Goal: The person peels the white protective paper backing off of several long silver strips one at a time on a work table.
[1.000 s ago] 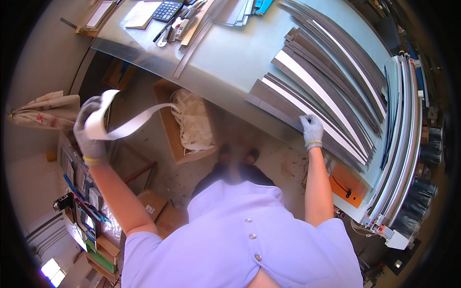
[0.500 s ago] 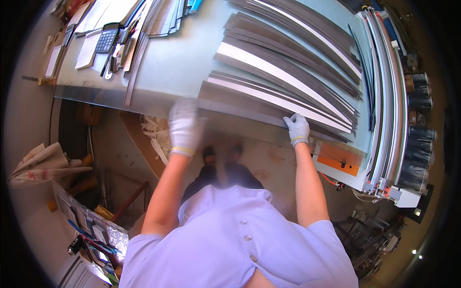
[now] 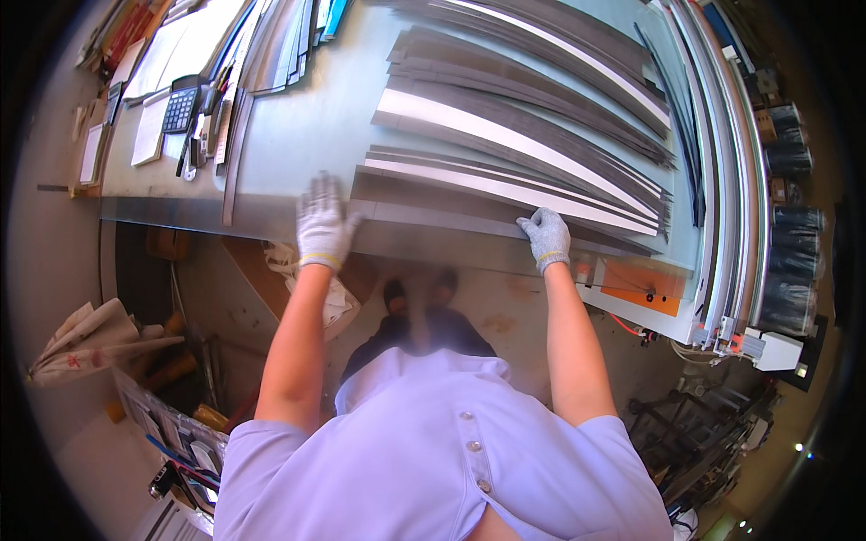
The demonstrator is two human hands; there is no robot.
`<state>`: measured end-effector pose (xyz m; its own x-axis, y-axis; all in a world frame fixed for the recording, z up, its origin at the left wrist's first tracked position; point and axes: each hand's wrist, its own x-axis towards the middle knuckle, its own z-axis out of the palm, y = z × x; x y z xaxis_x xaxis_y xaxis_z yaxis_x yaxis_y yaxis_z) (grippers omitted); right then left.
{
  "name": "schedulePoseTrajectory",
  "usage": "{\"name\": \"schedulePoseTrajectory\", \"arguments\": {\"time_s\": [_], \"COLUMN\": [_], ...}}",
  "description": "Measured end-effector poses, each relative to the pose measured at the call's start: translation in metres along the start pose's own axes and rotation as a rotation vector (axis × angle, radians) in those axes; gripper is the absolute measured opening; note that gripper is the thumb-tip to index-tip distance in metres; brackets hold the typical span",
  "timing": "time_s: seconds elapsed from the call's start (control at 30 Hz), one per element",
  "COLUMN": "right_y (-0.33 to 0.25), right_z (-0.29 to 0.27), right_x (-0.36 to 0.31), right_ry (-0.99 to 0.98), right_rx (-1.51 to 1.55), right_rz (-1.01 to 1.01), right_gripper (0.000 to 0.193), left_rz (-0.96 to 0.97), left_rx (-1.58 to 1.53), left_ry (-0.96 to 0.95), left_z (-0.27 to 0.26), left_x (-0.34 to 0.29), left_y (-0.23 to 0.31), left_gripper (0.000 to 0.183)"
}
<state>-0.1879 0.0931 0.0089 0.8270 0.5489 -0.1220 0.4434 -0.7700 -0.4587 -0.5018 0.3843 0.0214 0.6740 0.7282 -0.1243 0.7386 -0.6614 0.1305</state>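
Both my hands wear light grey knitted gloves with yellow cuff bands. My left hand [image 3: 325,225] hovers at the table's front edge with its fingers spread and slightly blurred, just beside the left end of the nearest dark strip [image 3: 433,213]. Nothing shows in that hand. Farther right, my right hand [image 3: 546,238] is closed over the front edge of this long, flat strip, thumb pointing left; part of its grip is hidden. Beyond it lie white-faced strips [image 3: 505,186] and stacks of dark grey strips [image 3: 514,86], fanned across the glass-like table top [image 3: 280,135].
At the far left are a calculator [image 3: 181,108], papers [image 3: 151,129], pens and a long narrow bar [image 3: 233,171]. Metal rails [image 3: 726,180] run along the right side, with an orange panel [image 3: 640,294] below. A cardboard box [image 3: 254,279] holding pale scraps stands under the table.
The whole view has shifted slightly. My left hand, smeared by motion before, now shows spread fingers a little farther forward. My right hand keeps its place at the strip's edge.
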Motion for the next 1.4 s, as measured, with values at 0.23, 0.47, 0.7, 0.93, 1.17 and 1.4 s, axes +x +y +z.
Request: {"name": "schedulePoseTrajectory", "arguments": {"time_s": [0.23, 0.47, 0.7, 0.93, 1.17, 1.4], "right_y": [-0.002, -0.014, -0.007, 0.093, 0.32, 0.388], "right_z": [-0.001, -0.008, -0.019, -0.111, -0.166, -0.202], "right_x": [0.004, -0.001, 0.0, -0.034, -0.068, 0.014], "right_ry": [-0.065, -0.07, -0.009, 0.093, 0.186, 0.506], "right_rx": [-0.017, 0.051, 0.242, 0.446, 0.508, 0.195], "right_rz": [0.02, 0.07, 0.096, -0.071, 0.278, 0.205], "right_gripper": [0.038, 0.037, 0.035, 0.036, 0.029, 0.025], "left_rz": [0.312, 0.025, 0.52, 0.627, 0.693, 0.5], "left_rx": [-0.196, 0.153, -0.107, -0.093, 0.082, 0.031], "left_ry": [-0.053, 0.152, 0.172, 0.085, 0.178, 0.419], "left_z": [-0.025, 0.012, -0.012, 0.021, 0.023, -0.036], "left_x": [0.0, 0.027, -0.006, -0.009, -0.007, 0.003], "left_y": [0.062, 0.0, 0.135, 0.263, 0.26, 0.312], "left_gripper": [0.091, 0.081, 0.091, 0.077, 0.036, 0.028]}}
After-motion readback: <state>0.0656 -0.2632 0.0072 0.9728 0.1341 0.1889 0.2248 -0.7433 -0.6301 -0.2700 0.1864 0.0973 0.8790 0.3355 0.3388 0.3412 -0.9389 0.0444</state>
